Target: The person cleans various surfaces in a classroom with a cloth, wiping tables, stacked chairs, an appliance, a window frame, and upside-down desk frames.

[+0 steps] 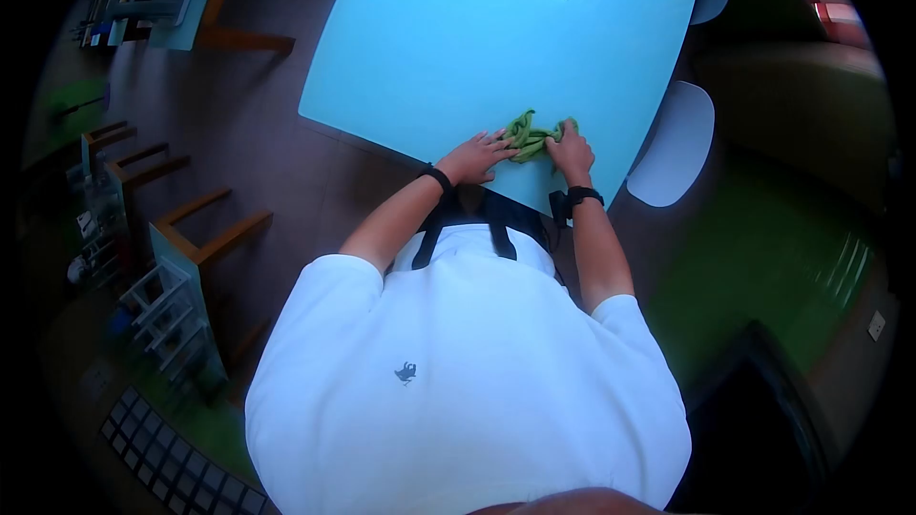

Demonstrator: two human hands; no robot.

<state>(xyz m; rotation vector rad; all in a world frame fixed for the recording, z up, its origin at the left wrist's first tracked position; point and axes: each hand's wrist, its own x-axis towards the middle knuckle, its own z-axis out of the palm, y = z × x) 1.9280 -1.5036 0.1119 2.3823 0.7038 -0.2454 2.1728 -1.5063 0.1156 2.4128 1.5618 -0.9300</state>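
A crumpled green cloth [530,140] lies on the light blue glossy tabletop [477,57], close to the edge nearest my body. My right hand [571,153] is closed around the cloth's right end, with some green fabric showing above the fingers. From the other side, my left hand [474,158] rests on the tabletop with its fingers stretched out, the fingertips touching the cloth's left part. A dark band [438,178] circles my left wrist. On the right wrist sits a black strap [584,195] with a small dark device beside it.
Two white seats, one a rounded chair [674,145], stand along the table's right side. To the left, wooden-legged tables [181,257] lie tipped or appear tilted, with chair frames about them. Window light reflects at the table's far part. Green flooring [754,238] shows at right.
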